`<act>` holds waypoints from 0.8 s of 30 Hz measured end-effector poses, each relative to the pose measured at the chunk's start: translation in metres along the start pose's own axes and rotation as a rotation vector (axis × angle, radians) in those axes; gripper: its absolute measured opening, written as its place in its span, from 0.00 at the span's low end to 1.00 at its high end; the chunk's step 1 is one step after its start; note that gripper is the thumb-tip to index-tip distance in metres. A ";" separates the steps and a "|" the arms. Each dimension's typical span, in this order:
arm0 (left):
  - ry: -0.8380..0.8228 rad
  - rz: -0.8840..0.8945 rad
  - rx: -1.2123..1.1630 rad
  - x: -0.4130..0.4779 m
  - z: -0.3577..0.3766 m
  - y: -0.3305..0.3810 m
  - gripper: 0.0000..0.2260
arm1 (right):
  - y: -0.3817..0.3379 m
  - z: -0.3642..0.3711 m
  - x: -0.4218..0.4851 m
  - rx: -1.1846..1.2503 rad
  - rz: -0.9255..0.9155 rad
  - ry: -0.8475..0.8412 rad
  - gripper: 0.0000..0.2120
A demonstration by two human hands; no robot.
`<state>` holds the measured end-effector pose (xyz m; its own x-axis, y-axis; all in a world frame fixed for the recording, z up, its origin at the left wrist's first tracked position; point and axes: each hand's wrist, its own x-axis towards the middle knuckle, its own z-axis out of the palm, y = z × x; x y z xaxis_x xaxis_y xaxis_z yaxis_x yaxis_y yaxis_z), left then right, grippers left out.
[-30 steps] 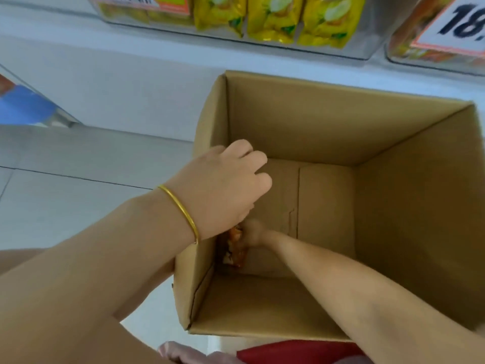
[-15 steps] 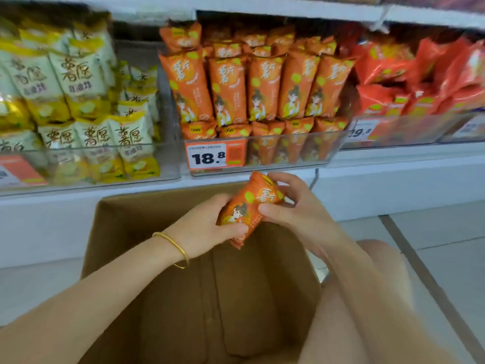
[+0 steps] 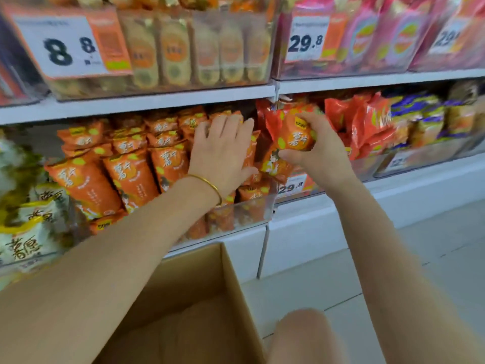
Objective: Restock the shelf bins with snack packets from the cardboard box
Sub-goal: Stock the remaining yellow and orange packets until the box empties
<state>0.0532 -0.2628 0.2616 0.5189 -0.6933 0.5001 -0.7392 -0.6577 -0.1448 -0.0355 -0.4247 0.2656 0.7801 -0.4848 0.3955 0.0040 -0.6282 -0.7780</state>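
At 6 o'clock, nearest the person, the cardboard box (image 3: pixel 204 290) stands open-topped on the floor right under the shelf, which keeps each reach from box to bin short. The part of its inside that shows is bare cardboard; the rest is hidden behind the left forearm. A bare knee (image 3: pixel 304 334) at 5 o'clock suggests a crouch level with the lower shelf.

Farther out, near the centre, the left hand (image 3: pixel 223 151) lies wide and flat, fingers straight and spread, against the standing orange packets (image 3: pixel 126 177) in the clear bin (image 3: pixel 258 206). I judge that it presses the row toward 9 o'clock to open a gap at the bin's right end. A gold bangle (image 3: pixel 210 185) sits on that wrist.

Just toward 3 o'clock of it, the right hand (image 3: pixel 322 153) holds the snack packet (image 3: pixel 296 135), fingers curled over its top and thumb below, squeezing it a little. The packet faces label outward like its neighbours and hangs at the bin's right edge, in front of the red packets (image 3: pixel 367 122) of the next bin, not yet released. Its print matches the orange row, so that is probably where it belongs.

Farthest, at 12 o'clock, the upper shelf (image 3: pixel 157 101) carries blurred bins with price tags (image 3: pixel 65 46).
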 end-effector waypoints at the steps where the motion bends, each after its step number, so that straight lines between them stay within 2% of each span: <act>1: -0.054 0.015 0.055 0.007 0.006 -0.001 0.41 | 0.003 0.003 0.007 -0.006 -0.025 -0.017 0.34; 3: -0.088 0.037 0.111 0.013 0.016 -0.004 0.42 | 0.008 0.009 0.021 -0.020 -0.062 -0.051 0.35; 7: 0.029 0.059 0.126 0.011 0.025 -0.011 0.40 | 0.009 0.011 0.043 -0.041 -0.147 -0.122 0.36; 11: -0.004 0.040 0.169 0.010 0.019 -0.014 0.39 | 0.004 0.015 0.052 -0.084 -0.229 -0.177 0.38; 17: -0.043 0.033 0.146 0.008 0.015 -0.021 0.39 | 0.005 0.018 0.061 -0.055 -0.207 -0.297 0.37; 20: -0.039 0.062 0.168 0.005 0.017 -0.022 0.40 | 0.015 0.031 0.061 -0.195 -0.214 -0.395 0.36; 24: -0.018 0.082 0.198 0.003 0.020 -0.021 0.40 | 0.024 0.034 0.059 -0.287 -0.192 -0.427 0.36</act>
<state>0.0789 -0.2570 0.2486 0.4693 -0.7508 0.4648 -0.6814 -0.6427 -0.3502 0.0319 -0.4475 0.2530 0.9670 -0.0929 0.2374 0.0467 -0.8509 -0.5233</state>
